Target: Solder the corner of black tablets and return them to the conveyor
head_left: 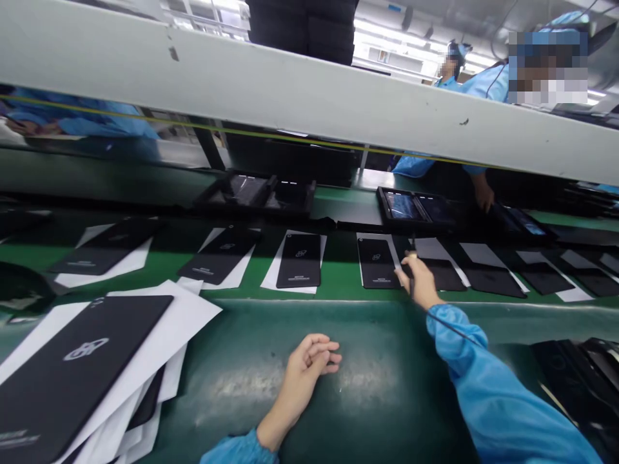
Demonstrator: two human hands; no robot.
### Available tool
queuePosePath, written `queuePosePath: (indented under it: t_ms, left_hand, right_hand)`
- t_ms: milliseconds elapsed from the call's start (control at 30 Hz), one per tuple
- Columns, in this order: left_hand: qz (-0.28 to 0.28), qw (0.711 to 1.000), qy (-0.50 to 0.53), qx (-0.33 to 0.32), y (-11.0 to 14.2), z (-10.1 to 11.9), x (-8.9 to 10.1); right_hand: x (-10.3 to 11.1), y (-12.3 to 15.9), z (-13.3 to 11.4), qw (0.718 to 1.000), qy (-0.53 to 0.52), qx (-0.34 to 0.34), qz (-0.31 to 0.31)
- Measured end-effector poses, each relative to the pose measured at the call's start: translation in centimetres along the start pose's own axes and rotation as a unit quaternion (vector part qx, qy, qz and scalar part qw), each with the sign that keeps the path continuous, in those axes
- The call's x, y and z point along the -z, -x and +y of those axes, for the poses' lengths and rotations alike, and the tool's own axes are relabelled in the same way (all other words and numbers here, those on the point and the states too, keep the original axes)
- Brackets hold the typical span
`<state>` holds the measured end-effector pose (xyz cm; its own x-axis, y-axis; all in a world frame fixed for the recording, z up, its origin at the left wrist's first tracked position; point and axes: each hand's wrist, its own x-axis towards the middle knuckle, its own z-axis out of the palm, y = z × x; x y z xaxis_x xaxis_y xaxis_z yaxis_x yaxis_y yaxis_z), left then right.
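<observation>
My right hand [420, 281] reaches over the green belt [338, 283], its fingers closed around a slim pen-like tool [412, 255] with a dark tip and a brass-coloured part. A dark cord trails from it along my blue sleeve. Just left of that hand, a black tablet back panel [376, 270] with a white logo lies on a white sheet. To the right, a plain dark panel [442, 276] rests on another sheet. My left hand [309, 364] hovers or rests over the green bench, fingers loosely bent and apart, holding nothing.
Several panels on white sheets line the belt, including a logo panel [300, 261]. A stack of panels and sheets [82, 367] is at near left. Black trays [403, 209] stand behind the belt. A white beam [309, 90] crosses above. A co-worker's hand [482, 193] reaches in opposite.
</observation>
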<state>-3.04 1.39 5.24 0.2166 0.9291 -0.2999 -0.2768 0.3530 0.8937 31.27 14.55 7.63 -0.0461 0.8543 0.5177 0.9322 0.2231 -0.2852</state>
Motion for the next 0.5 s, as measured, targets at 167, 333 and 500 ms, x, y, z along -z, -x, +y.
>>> queuePosePath:
  t_ms: [167, 333, 500]
  left_hand:
    - [-0.003, 1.0, 0.001, -0.008, -0.5, -1.2, 0.6]
    - [-0.013, 1.0, 0.0, -0.006, -0.7, -1.5, 0.9]
    - [-0.008, 1.0, 0.014, -0.002, -0.6, -1.0, 0.5]
  right_hand:
    - [-5.0, 1.4, -5.9, 0.997, 0.023, -0.043, -0.062]
    - [-6.6, 0.7, -8.4, 0.99, 0.065, -0.077, -0.097]
    - [-5.8, 0.5, -9.2, 0.99, 0.075, -0.073, -0.095]
